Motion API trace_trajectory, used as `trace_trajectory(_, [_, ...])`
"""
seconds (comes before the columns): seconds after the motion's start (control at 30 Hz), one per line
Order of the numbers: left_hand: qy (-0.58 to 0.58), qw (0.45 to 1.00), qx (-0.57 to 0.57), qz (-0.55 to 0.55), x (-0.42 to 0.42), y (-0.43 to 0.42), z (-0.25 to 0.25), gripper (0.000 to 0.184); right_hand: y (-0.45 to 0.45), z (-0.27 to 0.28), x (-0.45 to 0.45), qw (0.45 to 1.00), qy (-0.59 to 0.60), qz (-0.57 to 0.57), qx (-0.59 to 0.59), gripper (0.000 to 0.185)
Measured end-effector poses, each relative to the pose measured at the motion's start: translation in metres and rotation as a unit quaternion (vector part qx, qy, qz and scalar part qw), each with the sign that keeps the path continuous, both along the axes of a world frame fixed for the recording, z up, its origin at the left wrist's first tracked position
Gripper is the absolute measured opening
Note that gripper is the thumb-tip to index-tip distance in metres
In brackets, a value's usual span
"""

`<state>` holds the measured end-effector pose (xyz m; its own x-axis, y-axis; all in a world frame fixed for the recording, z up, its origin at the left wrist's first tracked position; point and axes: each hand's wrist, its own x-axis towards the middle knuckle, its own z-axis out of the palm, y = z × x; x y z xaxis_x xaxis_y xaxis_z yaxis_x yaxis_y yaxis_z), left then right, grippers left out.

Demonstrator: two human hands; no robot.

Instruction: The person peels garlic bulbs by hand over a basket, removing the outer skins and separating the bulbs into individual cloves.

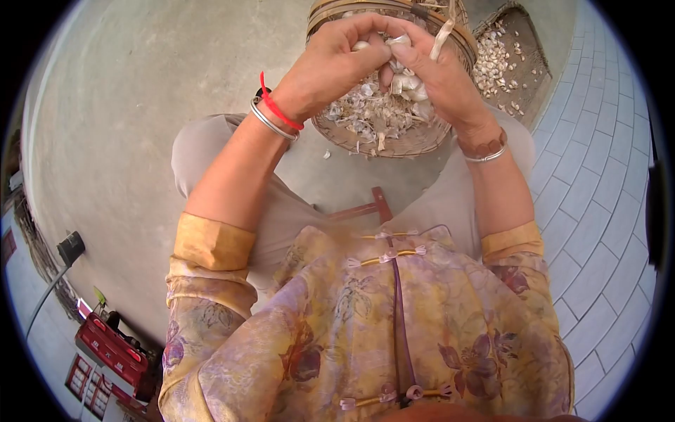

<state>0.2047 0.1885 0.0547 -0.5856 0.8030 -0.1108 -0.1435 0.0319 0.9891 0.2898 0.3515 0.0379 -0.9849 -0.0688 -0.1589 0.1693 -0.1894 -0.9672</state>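
Over the basket, my right hand (450, 84) is closed on a garlic bulb (408, 86), with its dry stem (443, 39) standing up by the fingers. My left hand (337, 63) meets it from the other side, its fingers curled and its thumb against the bulb. A small whitish piece of garlic (361, 46) shows in the curl of the left hand. Below both hands, a round woven tray (415, 146) holds loose papery garlic skins (369, 116). The fingertips partly hide the bulb.
Behind the hands stands a bamboo basket (330, 15). At the right, a woven scoop-shaped tray (538, 53) holds many peeled-off cloves (492, 67). A reddish wooden piece (381, 204) lies between my knees. Grey paving (590, 162) borders the concrete floor (176, 70).
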Motion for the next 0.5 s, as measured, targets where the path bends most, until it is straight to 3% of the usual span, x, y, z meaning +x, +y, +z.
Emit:
trace_trajectory(0.13, [-0.113,0.993,0.042,-0.018,-0.004,0.000,-0.017,0.024,-0.003,-0.003,-0.001,0.997,0.044,0.014,0.068,0.045])
trace_trajectory(0.17, [-0.067,0.997,0.026,0.006,-0.002,0.003,-0.021,0.023,-0.005,-0.003,0.000,0.997,0.044,0.014,0.068,0.045])
trace_trajectory(0.23, [-0.021,0.999,0.010,0.031,0.002,0.005,-0.028,0.022,-0.010,0.001,0.000,0.972,0.106,-0.003,0.211,0.046])
trace_trajectory(0.3, [0.146,0.988,-0.040,0.030,0.003,0.007,-0.034,0.016,-0.012,-0.010,-0.001,0.967,0.120,-0.021,0.226,0.044])
trace_trajectory(0.37, [0.168,0.985,-0.022,0.039,0.005,0.009,-0.037,0.021,-0.009,-0.013,0.001,0.961,0.132,-0.039,0.240,0.042])
trace_trajectory(0.43, [-0.009,0.999,0.033,0.039,0.006,0.010,-0.035,0.023,-0.004,0.000,0.002,0.958,0.029,0.021,0.286,0.050])
trace_trajectory(0.47, [-0.009,0.999,0.033,0.039,0.005,0.009,-0.034,0.023,-0.005,-0.001,0.003,0.958,0.029,0.021,0.285,0.050])
trace_trajectory(0.5, [-0.087,0.995,0.022,0.040,0.003,0.007,-0.028,0.022,-0.007,-0.004,0.003,0.968,0.056,0.011,0.244,0.049])
